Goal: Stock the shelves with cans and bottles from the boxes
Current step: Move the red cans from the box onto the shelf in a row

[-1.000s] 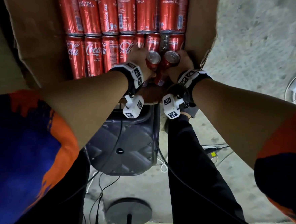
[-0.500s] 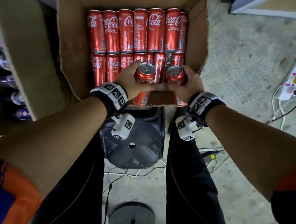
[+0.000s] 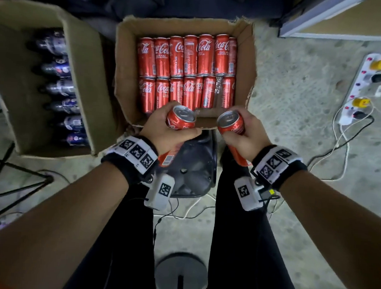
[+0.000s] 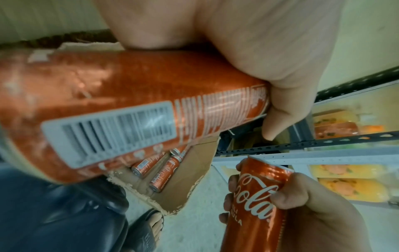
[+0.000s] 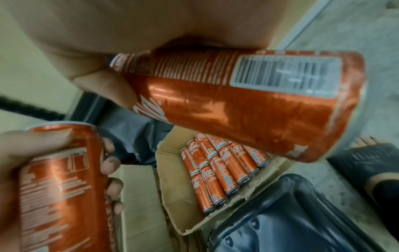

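An open cardboard box (image 3: pixel 125 56) on the floor holds two rows of red Coca-Cola cans (image 3: pixel 191 54) lying on their sides. My left hand (image 3: pixel 163 131) grips one red can (image 3: pixel 181 121) just above the box's near edge. My right hand (image 3: pixel 244 139) grips a second red can (image 3: pixel 231 124) beside it. In the left wrist view the left can (image 4: pixel 121 109) fills the frame, with the right hand's can (image 4: pixel 257 204) below. In the right wrist view the right can (image 5: pixel 248 105) sits under the palm and the left can (image 5: pixel 62 187) lies at lower left.
A second cardboard box (image 3: pixel 86 74) at the left holds dark bottles (image 3: pixel 60 88). A dark plastic stool (image 3: pixel 190 167) stands under the hands. A power strip (image 3: pixel 362 88) with cables lies on the concrete floor at the right. Metal shelving (image 4: pixel 323 153) with orange packs shows in the left wrist view.
Both hands have lifted their cans out of the box and drawn back toward me and apart. The head view has risen, so the whole box and the bottle box show.
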The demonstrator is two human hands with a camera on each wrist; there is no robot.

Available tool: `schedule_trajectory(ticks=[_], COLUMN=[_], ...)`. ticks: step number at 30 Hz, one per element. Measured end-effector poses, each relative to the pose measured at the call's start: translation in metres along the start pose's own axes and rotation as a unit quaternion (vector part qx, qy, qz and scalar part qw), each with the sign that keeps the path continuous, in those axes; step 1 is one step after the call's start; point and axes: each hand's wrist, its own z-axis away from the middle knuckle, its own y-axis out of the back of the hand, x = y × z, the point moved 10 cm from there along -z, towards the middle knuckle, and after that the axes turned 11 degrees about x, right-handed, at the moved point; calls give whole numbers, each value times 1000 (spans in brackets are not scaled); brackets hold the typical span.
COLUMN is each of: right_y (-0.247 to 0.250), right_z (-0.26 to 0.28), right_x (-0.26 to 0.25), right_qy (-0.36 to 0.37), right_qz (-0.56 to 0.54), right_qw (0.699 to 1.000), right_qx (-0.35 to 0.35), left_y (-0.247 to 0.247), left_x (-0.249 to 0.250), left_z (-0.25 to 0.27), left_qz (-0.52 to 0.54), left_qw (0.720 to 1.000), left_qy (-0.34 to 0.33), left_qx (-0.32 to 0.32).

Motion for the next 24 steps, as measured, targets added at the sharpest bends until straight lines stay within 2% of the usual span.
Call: schedule_trajectory(ticks=[7, 13, 18, 24], right_y=[37, 89, 144, 213], right_z=[74, 127, 166, 210], right_x=[-65, -140, -214, -310], right_qy=[6, 5, 42, 120], right_qz=[-3, -42, -68, -105], right_qw=[1000, 999, 994, 980], right_qx=[13, 30, 79, 122], left_y=[36, 83, 123, 157], left_x=[59, 147, 234, 349], left_z=[77, 147, 208, 282], left_qz=[-6, 2, 23, 32], left_qw=[999, 997, 987, 952], left_qy=[-35, -71, -150, -298], left_qx=[-2, 24, 56, 55])
